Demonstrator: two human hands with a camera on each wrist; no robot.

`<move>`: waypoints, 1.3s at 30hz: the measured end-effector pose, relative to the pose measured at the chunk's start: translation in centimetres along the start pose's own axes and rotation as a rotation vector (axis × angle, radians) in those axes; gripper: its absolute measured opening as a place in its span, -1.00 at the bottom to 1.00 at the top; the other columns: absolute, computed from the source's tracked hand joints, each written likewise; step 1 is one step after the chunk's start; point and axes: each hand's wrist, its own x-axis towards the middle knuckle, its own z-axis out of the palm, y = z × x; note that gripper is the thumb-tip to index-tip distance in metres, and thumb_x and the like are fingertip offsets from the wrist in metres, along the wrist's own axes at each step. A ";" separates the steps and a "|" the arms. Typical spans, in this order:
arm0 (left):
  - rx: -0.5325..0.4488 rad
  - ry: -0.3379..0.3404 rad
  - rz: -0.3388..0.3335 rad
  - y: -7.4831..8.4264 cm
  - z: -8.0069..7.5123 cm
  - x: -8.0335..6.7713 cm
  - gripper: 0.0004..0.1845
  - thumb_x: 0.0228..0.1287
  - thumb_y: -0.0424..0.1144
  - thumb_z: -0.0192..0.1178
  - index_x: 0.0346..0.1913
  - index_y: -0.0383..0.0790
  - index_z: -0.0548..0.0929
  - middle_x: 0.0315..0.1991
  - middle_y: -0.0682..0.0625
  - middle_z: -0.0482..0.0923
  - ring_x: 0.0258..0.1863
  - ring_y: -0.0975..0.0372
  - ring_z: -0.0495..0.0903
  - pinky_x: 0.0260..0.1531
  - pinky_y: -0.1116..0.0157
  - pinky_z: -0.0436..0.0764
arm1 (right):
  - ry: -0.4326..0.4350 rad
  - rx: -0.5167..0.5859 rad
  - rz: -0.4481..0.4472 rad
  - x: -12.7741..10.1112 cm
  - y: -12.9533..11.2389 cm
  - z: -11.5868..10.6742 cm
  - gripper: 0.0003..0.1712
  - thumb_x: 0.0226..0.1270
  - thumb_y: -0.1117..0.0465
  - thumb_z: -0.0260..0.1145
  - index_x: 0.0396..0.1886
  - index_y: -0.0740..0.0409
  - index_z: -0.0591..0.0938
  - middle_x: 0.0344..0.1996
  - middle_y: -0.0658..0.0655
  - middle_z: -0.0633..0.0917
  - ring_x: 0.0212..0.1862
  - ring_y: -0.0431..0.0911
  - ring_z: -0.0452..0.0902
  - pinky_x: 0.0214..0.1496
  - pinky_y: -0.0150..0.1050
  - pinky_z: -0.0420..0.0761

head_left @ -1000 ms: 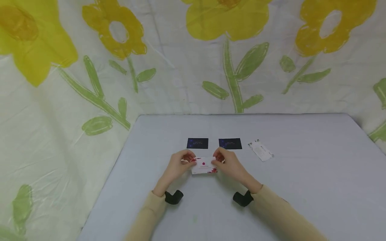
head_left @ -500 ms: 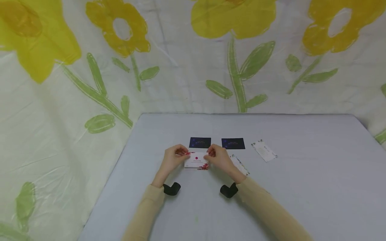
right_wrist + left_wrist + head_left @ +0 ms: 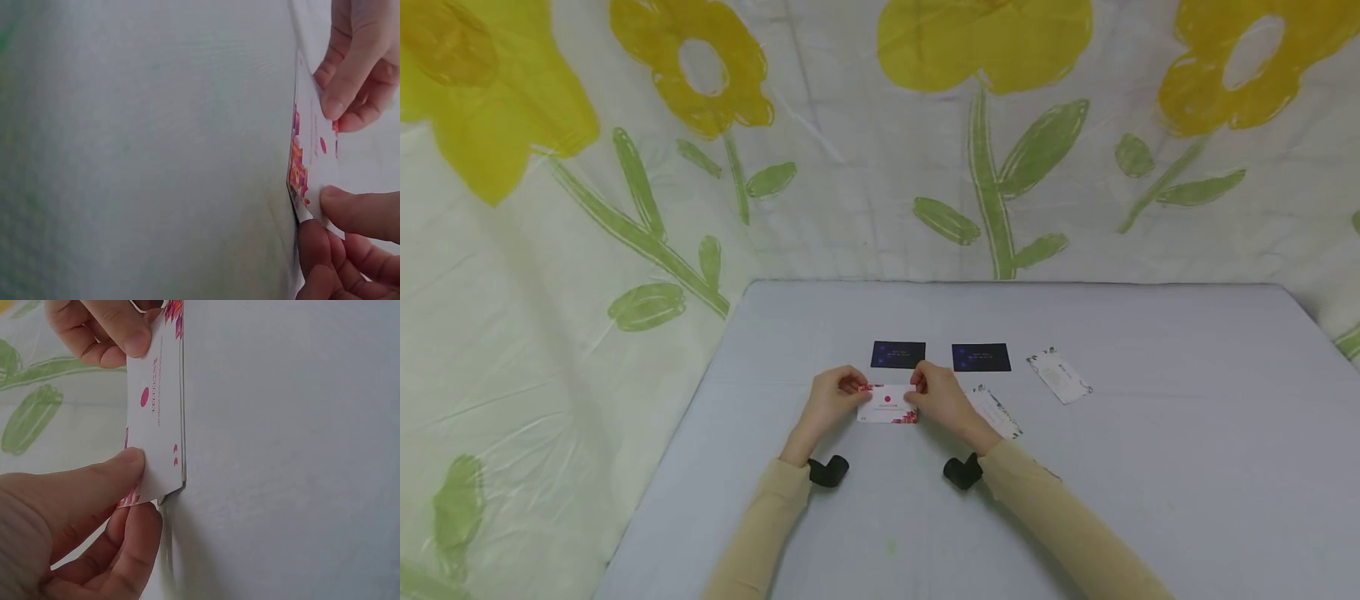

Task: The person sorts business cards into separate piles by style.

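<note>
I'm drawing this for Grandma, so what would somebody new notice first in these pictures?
Probably the big yellow flowers on the cloth behind the table, across the top of the head view. Next, the white card with a red dot, pinched at its ends by the left grip and right grip, near the middle. Two dark cards lie side by side on the table just beyond it.

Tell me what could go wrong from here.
The thin rectangular white card with red floral corners, pinched at its ends by the left hand and right hand, could bend if squeezed inward. The right hand partly hides a rectangular white card with blue-green floral edging and might brush it.
</note>
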 end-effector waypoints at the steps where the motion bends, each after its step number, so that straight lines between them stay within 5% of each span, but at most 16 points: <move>1: 0.004 0.000 0.005 0.1 0.0 0.0 -0.87 -0.01 -0.47 0.35 -0.39 -0.34 0.60 -0.49 -0.04 0.56 -0.49 0.24 0.51 -0.44 0.40 0.50 | -0.007 -0.018 0.003 0.0 0.0 0.0 -0.83 0.08 0.39 0.35 -0.42 0.25 0.48 -0.59 0.04 0.44 -0.47 -0.15 0.33 -0.46 -0.36 0.33; 9: 0.046 -0.002 0.029 0.6 0.2 -0.2 -0.88 -0.01 -0.49 0.33 -0.41 -0.35 0.59 -0.52 -0.05 0.52 -0.53 0.24 0.46 -0.48 0.39 0.47 | -0.058 -0.110 0.046 0.0 -0.4 -0.3 -0.84 0.11 0.35 0.32 -0.41 0.25 0.47 -0.59 0.07 0.43 -0.48 -0.11 0.31 -0.47 -0.32 0.32; 21: 0.111 -0.050 -0.021 0.8 0.3 -0.1 -0.88 0.03 -0.45 0.32 -0.38 -0.38 0.57 -0.47 -0.08 0.46 -0.47 0.21 0.40 -0.42 0.36 0.42 | -0.082 -0.184 0.062 0.1 -0.8 -0.4 -0.80 0.10 0.33 0.34 -0.47 0.23 0.44 -0.58 0.06 0.41 -0.46 -0.10 0.32 -0.46 -0.32 0.31; 28: 0.167 -0.081 -0.019 1.4 0.3 0.0 -0.91 0.06 -0.44 0.29 -0.39 -0.37 0.57 -0.46 -0.07 0.44 -0.44 0.20 0.38 -0.40 0.34 0.41 | -0.085 -0.212 -0.005 -0.2 -0.4 -0.7 -0.84 0.17 0.30 0.29 -0.49 0.18 0.45 -0.60 0.03 0.42 -0.49 -0.13 0.32 -0.47 -0.32 0.31; 32: 0.205 -0.071 0.042 2.4 0.2 0.2 -0.94 0.09 -0.44 0.27 -0.40 -0.35 0.59 -0.45 -0.07 0.48 -0.42 0.18 0.43 -0.37 0.32 0.46 | -0.048 -0.163 -0.027 -0.6 -0.4 -2.3 -0.88 0.24 0.25 0.26 -0.45 0.16 0.50 -0.57 0.01 0.47 -0.48 -0.15 0.34 -0.47 -0.34 0.37; 39: 0.193 -0.115 0.207 5.6 0.5 0.9 -0.94 0.18 -0.38 0.22 -0.31 -0.34 0.61 -0.39 -0.06 0.53 -0.37 0.17 0.47 -0.31 0.26 0.50 | 0.114 -0.152 -0.146 -1.7 -0.7 -8.5 -0.91 0.27 0.27 0.24 -0.39 0.22 0.57 -0.54 0.05 0.56 -0.48 -0.14 0.39 -0.44 -0.28 0.43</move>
